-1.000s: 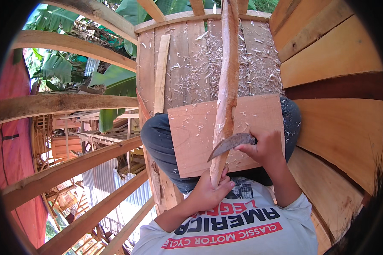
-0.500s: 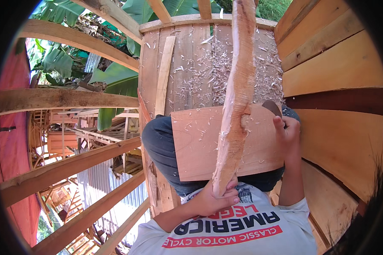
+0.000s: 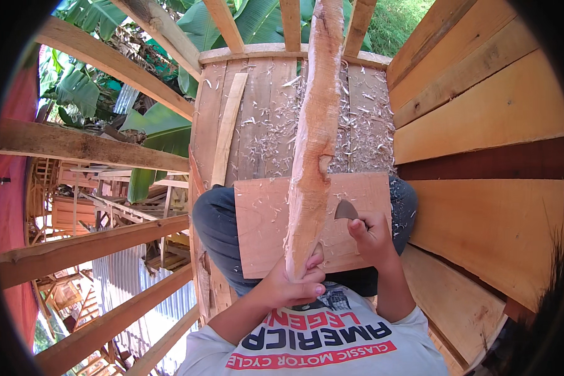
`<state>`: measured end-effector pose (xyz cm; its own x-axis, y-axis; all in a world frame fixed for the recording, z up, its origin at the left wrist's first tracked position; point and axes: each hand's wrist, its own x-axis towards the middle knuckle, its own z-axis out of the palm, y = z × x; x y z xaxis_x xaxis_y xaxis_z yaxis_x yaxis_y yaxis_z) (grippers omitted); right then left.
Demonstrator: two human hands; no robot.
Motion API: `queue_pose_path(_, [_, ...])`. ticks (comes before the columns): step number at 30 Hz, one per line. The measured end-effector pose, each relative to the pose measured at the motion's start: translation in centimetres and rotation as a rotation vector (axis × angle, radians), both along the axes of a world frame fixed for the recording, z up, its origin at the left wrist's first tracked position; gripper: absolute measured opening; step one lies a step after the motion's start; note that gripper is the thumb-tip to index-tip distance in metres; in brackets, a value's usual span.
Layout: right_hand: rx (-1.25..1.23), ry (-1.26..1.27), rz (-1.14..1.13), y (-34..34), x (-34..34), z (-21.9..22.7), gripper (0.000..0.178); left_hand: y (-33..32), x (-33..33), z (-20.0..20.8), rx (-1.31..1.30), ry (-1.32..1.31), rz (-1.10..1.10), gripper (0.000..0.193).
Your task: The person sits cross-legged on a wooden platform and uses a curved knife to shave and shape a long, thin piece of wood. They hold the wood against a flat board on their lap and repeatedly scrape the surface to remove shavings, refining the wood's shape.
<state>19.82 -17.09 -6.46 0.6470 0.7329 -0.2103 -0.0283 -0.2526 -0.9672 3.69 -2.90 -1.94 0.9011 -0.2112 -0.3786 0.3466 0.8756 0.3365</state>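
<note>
My left hand [image 3: 292,283] grips the near end of a long, rough-cut length of wood [image 3: 314,135]. The wood slants up and away from me, its pale surface uneven with a darker notch partway along. My right hand [image 3: 374,238] is closed around the handle of a knife, the handle mostly hidden in my fist. Its short, broad, curved blade [image 3: 345,211] points toward the wood and looks apart from it. Beneath both lies a flat wooden board [image 3: 263,216] across my lap, dotted with a few shavings.
Curled shavings [image 3: 366,119] litter the plank floor [image 3: 200,131] beyond my knees. A loose narrow strip of wood [image 3: 229,128] lies at its left. Spaced wooden rails [image 3: 94,241] line the left side; a plank wall [image 3: 489,232] stands close on my right.
My right hand has brought the knife left and closer to me, from the board's far right corner to beside the wood. My left hand keeps its hold. The view has shifted slightly.
</note>
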Motion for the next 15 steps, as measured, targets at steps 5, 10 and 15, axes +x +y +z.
queue_pose_path(5, [0.251, 0.428, 0.036, 0.4, -2.1, -0.4, 0.060, -0.9, -0.1, -0.9, -0.071, -0.085, 0.058, 0.032])
queue_pose_path(10, [0.328, 0.606, 0.051, 1.5, -2.5, 0.5, 0.055, -2.2, -0.1, -1.4, -0.091, -0.093, 0.087, 0.029])
queue_pose_path(15, [0.299, 0.706, -0.016, 1.9, -2.7, 1.0, 0.052, -1.9, 0.2, -1.5, -0.120, -0.098, -0.002, 0.027])
